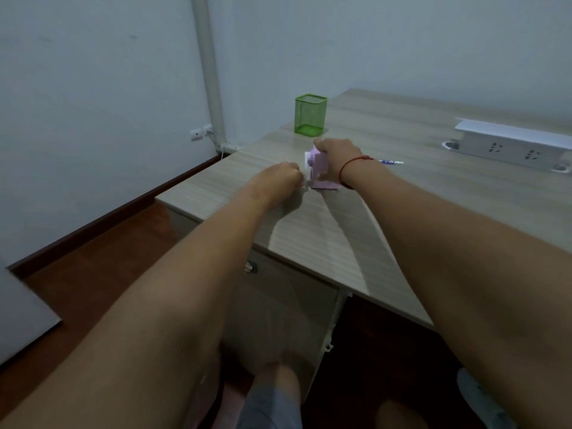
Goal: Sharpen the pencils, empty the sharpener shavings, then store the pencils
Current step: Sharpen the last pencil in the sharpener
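Observation:
A pink and white crank pencil sharpener (319, 171) stands on the wooden desk (387, 212). My right hand (337, 153) grips its top from above, a red string round the wrist. My left hand (283, 178) is curled at the sharpener's left face, pinching something small and white there; what it is stays blurred. A pencil (390, 162) with a blue pattern lies on the desk behind my right wrist, mostly hidden. A green mesh pencil holder (310, 114) stands upright beyond the sharpener, near the desk's far left edge.
A white power strip box (507, 144) sits at the desk's back right. A drawer unit with a lock (251, 267) stands under the desk. The desk's left edge (198, 178) drops to a red-brown floor. A wall pipe (210, 72) rises behind.

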Tool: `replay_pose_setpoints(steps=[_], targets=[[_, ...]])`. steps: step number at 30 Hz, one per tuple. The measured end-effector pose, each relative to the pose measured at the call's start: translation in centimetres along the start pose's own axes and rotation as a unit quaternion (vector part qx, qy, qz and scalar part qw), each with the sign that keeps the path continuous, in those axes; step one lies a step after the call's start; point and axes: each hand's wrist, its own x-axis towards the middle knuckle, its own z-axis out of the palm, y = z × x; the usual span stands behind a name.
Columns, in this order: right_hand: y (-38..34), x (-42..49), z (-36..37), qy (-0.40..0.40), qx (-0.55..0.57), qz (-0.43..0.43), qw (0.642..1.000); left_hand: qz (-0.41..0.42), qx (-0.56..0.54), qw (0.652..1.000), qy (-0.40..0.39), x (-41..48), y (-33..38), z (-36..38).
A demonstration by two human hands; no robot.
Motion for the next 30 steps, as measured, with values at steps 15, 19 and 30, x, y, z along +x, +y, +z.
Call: replay_pose_setpoints(steps=[15, 19, 30], targets=[[0.4, 2.1, 0.0, -0.010, -0.042, -0.014, 0.999, 0.089, 0.123, 0.982, 0.112, 5.0, -2.6, -4.1], [0.2, 1.6, 0.0, -0.006, -0.033, -0.006, 0.999, 0.093, 0.087, 0.983, 0.132, 2.6, -1.9, -3.7], [1.1, 1.1, 0.0, 0.006, 0.002, -0.036, 0.999, 0.013, 0.069, 0.997, -0.043, 1.6, -0.4, -0.1]])
